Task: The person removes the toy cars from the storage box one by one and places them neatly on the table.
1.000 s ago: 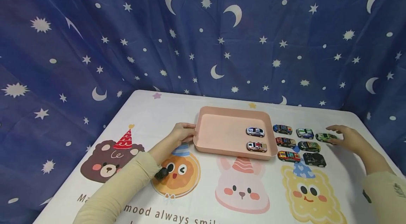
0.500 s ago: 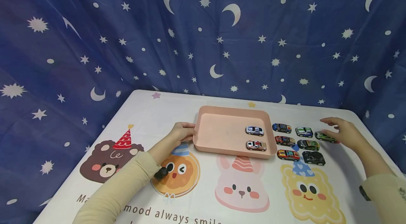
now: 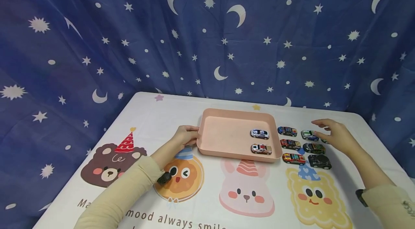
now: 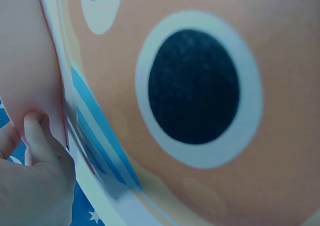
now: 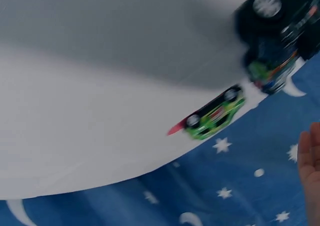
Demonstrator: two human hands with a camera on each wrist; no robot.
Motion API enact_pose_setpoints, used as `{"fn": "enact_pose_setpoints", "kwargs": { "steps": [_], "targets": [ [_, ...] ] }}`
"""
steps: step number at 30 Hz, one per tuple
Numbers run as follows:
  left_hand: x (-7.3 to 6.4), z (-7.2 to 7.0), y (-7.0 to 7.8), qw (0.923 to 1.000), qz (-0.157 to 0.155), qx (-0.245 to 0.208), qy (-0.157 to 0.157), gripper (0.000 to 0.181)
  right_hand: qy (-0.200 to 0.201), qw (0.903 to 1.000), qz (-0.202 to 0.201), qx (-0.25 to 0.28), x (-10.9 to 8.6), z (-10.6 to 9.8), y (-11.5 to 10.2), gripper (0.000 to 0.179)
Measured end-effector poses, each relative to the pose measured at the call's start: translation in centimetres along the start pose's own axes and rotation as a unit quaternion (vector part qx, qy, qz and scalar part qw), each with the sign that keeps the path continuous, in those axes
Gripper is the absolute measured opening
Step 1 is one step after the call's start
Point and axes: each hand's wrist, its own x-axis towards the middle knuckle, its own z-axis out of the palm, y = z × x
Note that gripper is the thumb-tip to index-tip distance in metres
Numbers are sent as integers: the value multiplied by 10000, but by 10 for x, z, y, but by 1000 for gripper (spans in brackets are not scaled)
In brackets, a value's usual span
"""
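Note:
My left hand (image 3: 185, 135) pinches the left wall of the pink tray (image 3: 238, 158). The left wrist view has my thumb pressed to the tray's outer side. On the right part of the tray floor sit a white-and-blue toy car (image 3: 259, 134) and a white-and-red toy car (image 3: 261, 149). Over the row's far side hovers my right hand (image 3: 338, 136), fingers spread and nothing between them. It is nearest to a white-and-green toy car (image 3: 308, 135) and partly hides a bright green toy car (image 5: 215, 115).
Right of the tray stand a blue toy car (image 3: 287, 131), a red one (image 3: 290, 144), a red-and-yellow one (image 3: 293, 158), a dark green one (image 3: 314, 148) and a black one (image 3: 319, 161). A starry curtain (image 3: 181, 41) hangs behind the table.
My right hand has moved left, from beside the bright green toy car to over it and close to the white-and-green one. The left hand and tray have stayed put.

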Motion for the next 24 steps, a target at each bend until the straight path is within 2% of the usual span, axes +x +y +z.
{"fn": "enact_pose_setpoints", "kwargs": {
  "steps": [8,12,16,20,24],
  "targets": [
    [-2,5,-2,9995,304,76,70,34,-185,9997,40,176,5,10,-34,41],
    [-4,5,-3,9990,428,109,114,34,-160,9990,-200,366,8,13,-48,40],
    [-4,5,-4,9989,422,100,151,34,-246,9978,-311,525,14,20,-60,40],
    [-4,5,-4,9990,385,132,167,35,-499,9960,-336,654,21,27,-72,39],
    [-2,5,-3,9991,378,160,136,35,-677,9934,-564,732,30,35,-82,38]
  ]
}}
